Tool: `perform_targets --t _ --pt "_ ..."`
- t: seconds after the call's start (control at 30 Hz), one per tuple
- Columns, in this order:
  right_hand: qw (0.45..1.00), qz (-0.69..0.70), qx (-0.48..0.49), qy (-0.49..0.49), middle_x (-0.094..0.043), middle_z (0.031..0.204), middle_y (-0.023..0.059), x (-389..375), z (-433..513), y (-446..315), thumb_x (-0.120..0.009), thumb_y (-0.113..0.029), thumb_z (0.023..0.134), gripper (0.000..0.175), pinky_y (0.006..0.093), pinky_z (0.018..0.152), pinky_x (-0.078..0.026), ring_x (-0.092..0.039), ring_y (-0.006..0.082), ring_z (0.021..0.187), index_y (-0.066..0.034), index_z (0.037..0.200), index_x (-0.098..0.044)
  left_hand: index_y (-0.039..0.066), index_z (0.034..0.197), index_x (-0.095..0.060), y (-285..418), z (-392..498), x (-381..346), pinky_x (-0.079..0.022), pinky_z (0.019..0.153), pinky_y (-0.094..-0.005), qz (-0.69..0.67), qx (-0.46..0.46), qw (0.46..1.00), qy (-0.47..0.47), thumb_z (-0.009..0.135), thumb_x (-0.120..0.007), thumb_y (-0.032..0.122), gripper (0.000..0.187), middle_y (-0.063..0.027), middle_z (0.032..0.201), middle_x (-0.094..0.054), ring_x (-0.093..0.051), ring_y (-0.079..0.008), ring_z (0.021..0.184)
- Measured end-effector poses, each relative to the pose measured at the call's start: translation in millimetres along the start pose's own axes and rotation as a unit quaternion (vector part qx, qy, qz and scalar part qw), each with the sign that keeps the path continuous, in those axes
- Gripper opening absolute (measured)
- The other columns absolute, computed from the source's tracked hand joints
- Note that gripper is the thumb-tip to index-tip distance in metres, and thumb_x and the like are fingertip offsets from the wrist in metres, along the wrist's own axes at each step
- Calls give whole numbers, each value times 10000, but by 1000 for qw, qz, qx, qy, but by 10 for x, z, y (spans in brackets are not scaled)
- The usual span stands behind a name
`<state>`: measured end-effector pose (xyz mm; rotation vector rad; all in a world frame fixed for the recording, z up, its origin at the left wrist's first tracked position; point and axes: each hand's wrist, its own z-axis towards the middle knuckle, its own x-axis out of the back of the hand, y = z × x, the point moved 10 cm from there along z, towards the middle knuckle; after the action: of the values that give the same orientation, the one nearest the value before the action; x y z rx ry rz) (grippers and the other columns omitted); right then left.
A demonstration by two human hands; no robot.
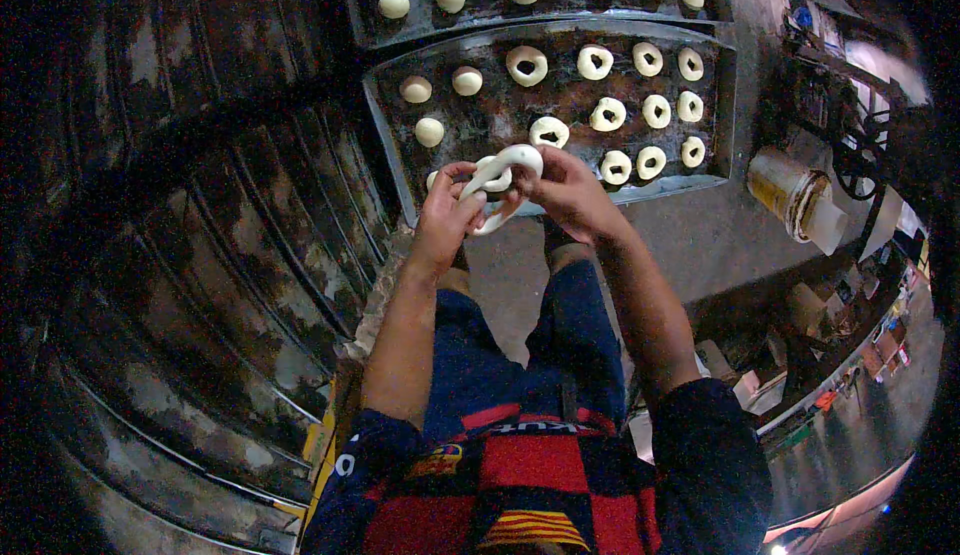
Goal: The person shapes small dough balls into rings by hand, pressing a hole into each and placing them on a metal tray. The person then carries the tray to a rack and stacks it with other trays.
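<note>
A pale ring of raw dough (521, 156) is stretched between my two hands, above the near edge of a dark metal baking tray (491, 116). My left hand (444, 217) grips its left side between thumb and fingers. On the other side, my right hand (571, 193) holds the dough with the fingers curled around it. It looks looped or twisted, and the fingers hide part of it. Several dough rings (607, 115) lie on the right and middle of the tray. A few round dough balls (429, 133) rest at its left, one partly hidden behind my left hand.
A second tray (487, 26) with rows of dough balls adjoins the far side. Stacked dark metal trays (247, 202) stand at the left. On the right, a yellowish plastic bucket (780, 187) lies near a dark wheel (856, 176), with cluttered boxes (761, 390) closer to me.
</note>
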<state>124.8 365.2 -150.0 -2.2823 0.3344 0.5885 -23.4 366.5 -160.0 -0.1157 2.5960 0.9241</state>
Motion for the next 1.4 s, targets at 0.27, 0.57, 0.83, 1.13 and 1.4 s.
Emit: perform_targets --t 0.27,0.57,0.83,1.13,1.4 --pt "977 -206 -16 50 -661 1031 69 776 1267 925 -614 -99 862 345 296 858 -480 -605 122 949 -6 1194 -597 36 1502 -238 -539 1047 645 -435 1004 -351 -6 -26 995 100 935 -594 75 670 -196 1340 -515 -551 -228 1164" --pt "934 -317 -28 161 -678 957 98 1398 1582 1329 -653 -148 852 394 303 781 -488 -629 171 860 29 1201 -606 45 1534 -215 -1125 1033 1183 -296 1153 -401 64 -31 985 156 942 -551 42 681 -210 1572 -264 -330 -332 1423" --pt "787 -520 175 281 -588 1101 242 932 1950 496 -672 -197 819 417 459 889 -477 -585 409 1003 11 1174 -603 18 1517 -252 -1402 577 1434 -376 1093 -360 80 3 975 208 974 -532 51 613 -177 1515 -385 -462 -283 1324" --pt "905 -411 106 24 -627 1013 138 -47 1793 437 -764 -207 817 396 370 788 -508 -612 209 980 -33 1114 -568 -15 1446 -387 -629 649 1163 -401 1063 -340 27 -53 989 137 996 -575 159 517 -92 1377 -533 -505 -198 1252" --pt "956 -265 129 0 -603 1130 155 -197 344 -260 -780 -158 748 419 386 953 -480 -596 295 1111 -34 1109 -607 -2 1229 -567 153 160 174 -490 938 -302 62 -20 997 -35 894 -687 43 359 -40 1128 -629 -598 -141 1045"
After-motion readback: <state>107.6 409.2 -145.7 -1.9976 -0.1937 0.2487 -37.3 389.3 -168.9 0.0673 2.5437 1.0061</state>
